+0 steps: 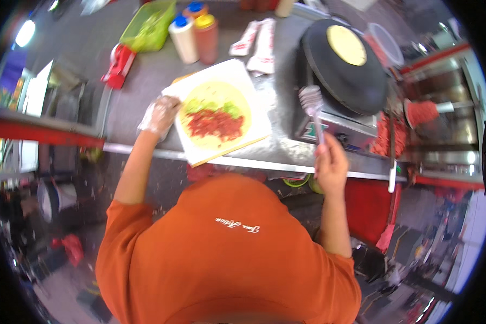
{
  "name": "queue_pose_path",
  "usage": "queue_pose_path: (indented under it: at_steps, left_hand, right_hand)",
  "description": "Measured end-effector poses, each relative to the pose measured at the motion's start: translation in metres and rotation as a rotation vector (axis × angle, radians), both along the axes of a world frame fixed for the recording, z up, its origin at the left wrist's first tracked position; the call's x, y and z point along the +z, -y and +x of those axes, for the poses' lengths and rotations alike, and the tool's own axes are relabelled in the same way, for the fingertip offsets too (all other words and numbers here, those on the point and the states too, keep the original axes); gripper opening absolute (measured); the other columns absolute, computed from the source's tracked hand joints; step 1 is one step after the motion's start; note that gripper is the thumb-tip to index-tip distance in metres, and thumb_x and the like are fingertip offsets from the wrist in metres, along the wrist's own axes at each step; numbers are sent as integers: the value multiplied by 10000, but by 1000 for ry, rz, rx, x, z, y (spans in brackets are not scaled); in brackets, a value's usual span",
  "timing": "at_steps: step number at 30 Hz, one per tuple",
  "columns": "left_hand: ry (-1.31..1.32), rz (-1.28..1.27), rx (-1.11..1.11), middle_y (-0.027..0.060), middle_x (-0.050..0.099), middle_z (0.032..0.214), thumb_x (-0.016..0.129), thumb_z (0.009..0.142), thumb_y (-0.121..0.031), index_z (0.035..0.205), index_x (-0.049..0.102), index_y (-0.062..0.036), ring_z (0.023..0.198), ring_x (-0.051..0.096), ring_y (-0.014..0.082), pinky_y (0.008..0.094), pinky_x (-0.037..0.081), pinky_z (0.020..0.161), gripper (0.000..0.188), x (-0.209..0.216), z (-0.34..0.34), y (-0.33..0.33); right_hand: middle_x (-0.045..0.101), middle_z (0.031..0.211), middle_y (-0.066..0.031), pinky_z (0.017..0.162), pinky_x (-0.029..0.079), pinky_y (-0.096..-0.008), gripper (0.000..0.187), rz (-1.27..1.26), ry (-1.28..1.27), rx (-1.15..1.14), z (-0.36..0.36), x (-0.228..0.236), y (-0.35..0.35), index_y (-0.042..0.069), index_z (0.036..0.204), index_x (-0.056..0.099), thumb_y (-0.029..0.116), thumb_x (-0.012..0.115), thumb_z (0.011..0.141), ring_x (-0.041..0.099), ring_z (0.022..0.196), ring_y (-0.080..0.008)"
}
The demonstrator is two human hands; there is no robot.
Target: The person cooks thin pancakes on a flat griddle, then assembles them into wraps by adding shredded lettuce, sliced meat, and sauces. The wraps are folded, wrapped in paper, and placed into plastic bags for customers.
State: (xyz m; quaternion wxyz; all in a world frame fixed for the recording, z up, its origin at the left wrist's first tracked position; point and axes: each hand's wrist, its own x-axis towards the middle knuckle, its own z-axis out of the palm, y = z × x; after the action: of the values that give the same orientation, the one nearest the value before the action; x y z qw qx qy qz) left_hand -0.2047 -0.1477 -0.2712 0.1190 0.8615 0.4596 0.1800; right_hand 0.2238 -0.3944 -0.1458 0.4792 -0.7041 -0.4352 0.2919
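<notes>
My left hand (161, 114), in a clear plastic glove, has its fingers curled closed on the left edge of a white paper sheet (254, 97). The sheet lies over a wooden board (231, 153). On it rests a round yellow flatbread (210, 93) topped with red-brown shredded filling (216, 126) and chopped green lettuce (229, 109). My bare right hand (332, 162) grips the handle of a pale serving fork (311, 101) with a ridged head. That head is raised beside the black round griddle (337, 73), where another pale flatbread (346, 45) lies near the far side.
Squeeze bottles, one white (183, 40) and one red (206, 39), stand behind the board, near a green basket (148, 27). A red-and-white package (117, 66) lies left. White-and-red packets (263, 46) lie centrally. Right of the griddle are red meat (386, 135) and a long white-tipped tool (392, 173).
</notes>
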Motion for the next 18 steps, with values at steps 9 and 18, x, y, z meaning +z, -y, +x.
queue_pose_path:
  at_steps: [9,18]
  left_hand:
    - [170,56,136,227,741,966,624,940,-72,999,751,-31,909,721,421,472,581,782,146,47,44,46]
    - [337,114,263,182,725,1186,635,979,-38,1298,677,-89,1097,683,388,463,551,957,326,65,102,157]
  right_hand:
    - [689,797,-100,426,418,-292,344,-373,7,-52,268,116,-148,-7,980,684,330,650,1046,566,522,-110]
    - [651,747,0,484,411,-271,280,-53,375,345,294,187,-180,62,1045,778,319,666,1035,528,583,-76]
